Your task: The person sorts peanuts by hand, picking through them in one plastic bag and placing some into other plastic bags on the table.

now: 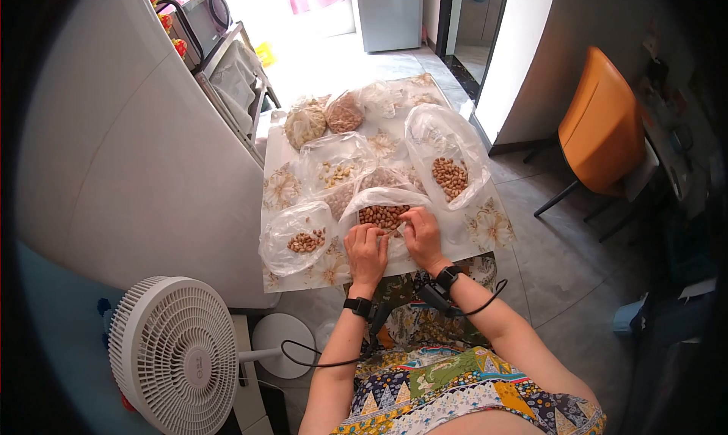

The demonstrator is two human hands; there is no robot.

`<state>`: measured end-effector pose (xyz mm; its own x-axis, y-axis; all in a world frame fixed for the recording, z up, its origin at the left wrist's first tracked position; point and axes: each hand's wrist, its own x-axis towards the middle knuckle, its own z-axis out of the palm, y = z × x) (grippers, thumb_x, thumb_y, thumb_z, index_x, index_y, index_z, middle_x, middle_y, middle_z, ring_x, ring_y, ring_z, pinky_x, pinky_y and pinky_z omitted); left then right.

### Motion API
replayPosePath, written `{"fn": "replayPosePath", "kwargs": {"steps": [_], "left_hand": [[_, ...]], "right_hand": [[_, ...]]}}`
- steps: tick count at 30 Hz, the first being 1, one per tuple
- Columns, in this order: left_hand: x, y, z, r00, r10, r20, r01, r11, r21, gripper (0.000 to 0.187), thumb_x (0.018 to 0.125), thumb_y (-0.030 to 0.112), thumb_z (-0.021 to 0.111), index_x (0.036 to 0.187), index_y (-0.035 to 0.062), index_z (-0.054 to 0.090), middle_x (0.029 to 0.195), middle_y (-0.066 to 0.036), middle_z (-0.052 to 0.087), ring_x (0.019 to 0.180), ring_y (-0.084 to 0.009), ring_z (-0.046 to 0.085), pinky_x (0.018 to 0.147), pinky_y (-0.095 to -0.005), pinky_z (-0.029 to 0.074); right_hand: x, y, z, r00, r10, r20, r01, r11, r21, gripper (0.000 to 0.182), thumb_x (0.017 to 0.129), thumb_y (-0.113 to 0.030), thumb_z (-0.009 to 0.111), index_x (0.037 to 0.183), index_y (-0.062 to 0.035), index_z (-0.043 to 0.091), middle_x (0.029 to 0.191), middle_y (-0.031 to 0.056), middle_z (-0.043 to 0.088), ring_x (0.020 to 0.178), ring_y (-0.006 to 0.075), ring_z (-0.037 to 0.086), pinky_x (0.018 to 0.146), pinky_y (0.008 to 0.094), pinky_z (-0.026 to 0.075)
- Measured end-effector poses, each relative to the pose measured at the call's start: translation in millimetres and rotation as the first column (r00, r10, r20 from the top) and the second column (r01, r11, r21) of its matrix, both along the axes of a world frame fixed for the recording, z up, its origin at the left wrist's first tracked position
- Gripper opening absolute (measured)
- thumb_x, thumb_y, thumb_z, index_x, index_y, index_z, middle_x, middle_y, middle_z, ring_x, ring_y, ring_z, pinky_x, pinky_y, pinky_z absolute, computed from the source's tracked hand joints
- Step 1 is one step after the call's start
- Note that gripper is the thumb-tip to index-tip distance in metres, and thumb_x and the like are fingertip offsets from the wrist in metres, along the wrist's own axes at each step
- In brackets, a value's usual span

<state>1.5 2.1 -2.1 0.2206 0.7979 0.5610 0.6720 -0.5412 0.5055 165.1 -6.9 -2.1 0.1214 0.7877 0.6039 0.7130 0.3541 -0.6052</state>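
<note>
A clear plastic bag lies open at the table's near edge, with a heap of brown, bean-sized kernels inside. At its near rim, my left hand has its fingers bent and drawn together. My right hand is just beside it, thumb and fingers pinched. Something small and pale shows between the fingertips, too small to name. To the left, another clear bag holds a few reddish-brown kernels. On the right, a larger bag has brown kernels in it.
Farther back on the flowered tablecloth are a bag with pale kernels and two filled bags. A white fan stands at the lower left, an orange chair at the right. Cables run from both wrists.
</note>
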Motion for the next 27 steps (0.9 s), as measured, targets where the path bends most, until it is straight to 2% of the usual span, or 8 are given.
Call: {"fn": "replayPosePath", "kwargs": {"steps": [5, 8, 11, 14, 20, 27], "left_hand": [[0.2, 0.2, -1.5, 1.0, 0.015, 0.005, -0.015, 1.0, 0.004, 0.013, 0.09, 0.016, 0.071, 0.097, 0.0074, 0.065, 0.108, -0.009, 0.063, 0.111, -0.0298, 0.057, 0.095, -0.0443, 0.041], [1.8, -0.8, 3.0, 0.999, 0.015, 0.03, -0.016, 0.999, 0.029, 0.01, 0.09, 0.012, 0.071, 0.095, 0.0066, 0.064, 0.105, -0.009, 0.064, 0.107, -0.0305, 0.057, 0.092, -0.044, 0.042], [2.0, 0.1, 1.2, 0.999, 0.015, 0.033, -0.016, 0.999, 0.031, 0.01, 0.089, 0.011, 0.071, 0.094, 0.0066, 0.064, 0.104, -0.009, 0.064, 0.107, -0.0304, 0.057, 0.092, -0.044, 0.042], [2.0, -0.4, 2.3, 0.999, 0.013, 0.031, -0.014, 0.999, 0.035, 0.011, 0.089, 0.011, 0.072, 0.095, 0.0068, 0.064, 0.104, -0.009, 0.064, 0.106, -0.0303, 0.057, 0.092, -0.0439, 0.042], [1.3, -0.6, 2.1, 1.0, 0.015, 0.022, -0.016, 0.999, 0.029, 0.016, 0.086, 0.012, 0.075, 0.096, 0.0071, 0.064, 0.104, -0.009, 0.063, 0.106, -0.0303, 0.057, 0.092, -0.044, 0.042], [1.8, -0.5, 1.8, 0.999, 0.024, 0.026, -0.025, 0.999, 0.024, 0.018, 0.083, 0.011, 0.076, 0.096, 0.0076, 0.064, 0.105, -0.009, 0.063, 0.107, -0.0305, 0.058, 0.093, -0.0446, 0.042]], "right_hand": [[-0.5, 0.1, -3.2, 0.999, -0.041, -0.017, 0.04, 0.998, -0.044, 0.024, 0.086, 0.005, 0.054, 0.106, -0.0038, 0.064, 0.103, 0.0147, 0.063, 0.091, 0.0347, 0.064, 0.08, 0.0436, 0.052], [-0.1, -1.6, -1.8, 0.986, 0.095, -0.136, -0.106, 0.991, -0.078, 0.026, 0.084, 0.004, 0.056, 0.109, -0.0034, 0.062, 0.104, 0.0137, 0.063, 0.092, 0.0362, 0.064, 0.08, 0.0437, 0.053], [0.1, -1.2, -3.9, 0.962, 0.205, -0.181, -0.219, 0.974, -0.062, 0.029, 0.084, 0.007, 0.056, 0.11, -0.0023, 0.061, 0.104, 0.0149, 0.062, 0.093, 0.0366, 0.065, 0.08, 0.0436, 0.054], [-1.1, -3.7, 2.7, 0.961, 0.205, -0.184, -0.221, 0.973, -0.072, 0.029, 0.083, 0.008, 0.056, 0.11, -0.0017, 0.061, 0.107, 0.0159, 0.062, 0.096, 0.0368, 0.064, 0.083, 0.0434, 0.054], [-2.2, -2.2, 1.0, 0.986, 0.146, -0.083, -0.151, 0.987, -0.05, 0.026, 0.082, 0.002, 0.063, 0.108, -0.0022, 0.062, 0.107, 0.0154, 0.061, 0.103, 0.0367, 0.061, 0.09, 0.0447, 0.051], [-1.9, -0.8, 4.0, 0.988, 0.134, 0.07, -0.133, 0.991, -0.026, 0.019, 0.078, -0.007, 0.072, 0.096, -0.0036, 0.066, 0.103, 0.0125, 0.059, 0.102, 0.0327, 0.059, 0.09, 0.0434, 0.049]]}}
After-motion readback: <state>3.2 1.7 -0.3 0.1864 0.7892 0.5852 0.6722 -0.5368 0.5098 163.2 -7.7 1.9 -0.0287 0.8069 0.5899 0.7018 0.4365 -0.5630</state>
